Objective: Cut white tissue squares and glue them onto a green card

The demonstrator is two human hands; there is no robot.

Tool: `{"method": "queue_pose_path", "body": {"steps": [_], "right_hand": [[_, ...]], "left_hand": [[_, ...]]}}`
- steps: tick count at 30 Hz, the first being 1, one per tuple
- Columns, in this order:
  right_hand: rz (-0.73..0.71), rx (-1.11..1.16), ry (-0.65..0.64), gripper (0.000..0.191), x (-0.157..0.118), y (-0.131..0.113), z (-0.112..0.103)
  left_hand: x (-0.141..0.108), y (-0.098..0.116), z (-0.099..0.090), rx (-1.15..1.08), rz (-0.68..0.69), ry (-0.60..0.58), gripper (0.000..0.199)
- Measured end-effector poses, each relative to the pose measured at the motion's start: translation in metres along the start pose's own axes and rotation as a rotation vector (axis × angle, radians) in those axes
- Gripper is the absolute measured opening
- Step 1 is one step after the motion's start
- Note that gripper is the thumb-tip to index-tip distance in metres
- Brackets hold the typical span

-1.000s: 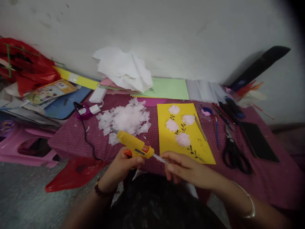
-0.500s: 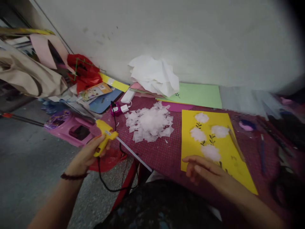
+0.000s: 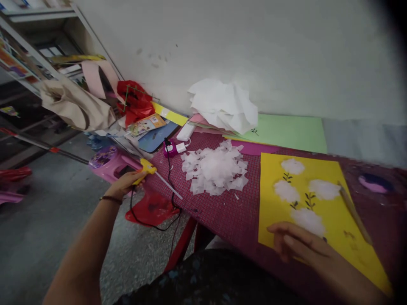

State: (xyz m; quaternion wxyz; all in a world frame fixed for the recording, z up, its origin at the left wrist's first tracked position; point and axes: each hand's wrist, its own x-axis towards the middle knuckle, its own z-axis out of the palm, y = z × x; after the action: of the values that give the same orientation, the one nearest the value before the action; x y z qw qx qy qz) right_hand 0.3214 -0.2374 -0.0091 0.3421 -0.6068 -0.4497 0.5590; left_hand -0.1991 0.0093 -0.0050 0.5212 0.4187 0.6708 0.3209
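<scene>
My left hand [image 3: 127, 182] grips a yellow glue gun [image 3: 147, 167] at the table's left edge, with a long pale glue stick [image 3: 168, 185] reaching out of it and a black cord hanging below. To the right of it lies a heap of white paper squares [image 3: 218, 167]. My right hand [image 3: 299, 243] hovers over the lower left of a yellow sheet [image 3: 269, 203], its fingers loosely bent and apart, holding nothing. White fluffy blossoms [image 3: 307, 221] and dark leaf sprigs [image 3: 309, 201] are on the sheet. A brown stick [image 3: 354, 214] lies across its right side.
Crumpled white sheets [image 3: 224, 106] and green paper [image 3: 289, 131] lie along the wall. A purple plug block [image 3: 170, 148] stands near the table's left corner. Beside the table are a pink stool [image 3: 110, 167] and a red bag [image 3: 152, 205]. A shelf [image 3: 41, 15] stands at upper left.
The view has swung left, so the table things appear further right. My left hand has moved the glue gun away from me, towards the table's far left corner. My right hand keeps its pose.
</scene>
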Motion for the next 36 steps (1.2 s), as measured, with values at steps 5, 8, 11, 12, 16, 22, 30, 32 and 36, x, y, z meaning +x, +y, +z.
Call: {"method": "queue_pose_path", "body": {"steps": [5, 8, 11, 12, 16, 22, 30, 32, 36], "right_hand": [[0.011, -0.056, -0.008, 0.049, 0.003, 0.004, 0.000], [-0.006, -0.085, -0.033, 0.049, 0.005, 0.007, -0.002], [-0.005, -0.083, -0.029, 0.048, 0.006, 0.011, -0.002], [0.005, -0.075, -0.013, 0.047, 0.006, 0.012, -0.001], [0.036, -0.030, 0.062, 0.045, 0.004, 0.018, 0.002], [0.043, 0.001, 0.084, 0.045, 0.005, 0.021, 0.004], [0.000, -0.032, -0.006, 0.043, 0.007, 0.027, -0.003], [-0.011, -0.028, -0.010, 0.042, 0.007, 0.024, -0.004], [-0.068, -0.057, -0.025, 0.035, 0.003, 0.008, -0.004]], "left_hand": [[-0.018, -0.009, 0.007, -0.012, 0.074, 0.035, 0.036], [-0.029, -0.019, 0.016, -0.044, 0.141, 0.141, 0.041], [-0.035, -0.029, 0.024, -0.101, 0.195, 0.239, 0.047], [-0.036, -0.032, 0.026, -0.122, 0.198, 0.253, 0.046], [-0.033, -0.036, 0.030, -0.206, 0.123, 0.252, 0.025], [-0.026, -0.034, 0.027, -0.269, -0.032, 0.247, 0.029], [-0.022, -0.029, 0.036, -0.297, -0.059, 0.295, 0.036], [-0.023, -0.023, 0.037, -0.289, -0.058, 0.293, 0.036], [-0.047, -0.004, 0.050, -0.250, -0.026, 0.202, 0.034]]}}
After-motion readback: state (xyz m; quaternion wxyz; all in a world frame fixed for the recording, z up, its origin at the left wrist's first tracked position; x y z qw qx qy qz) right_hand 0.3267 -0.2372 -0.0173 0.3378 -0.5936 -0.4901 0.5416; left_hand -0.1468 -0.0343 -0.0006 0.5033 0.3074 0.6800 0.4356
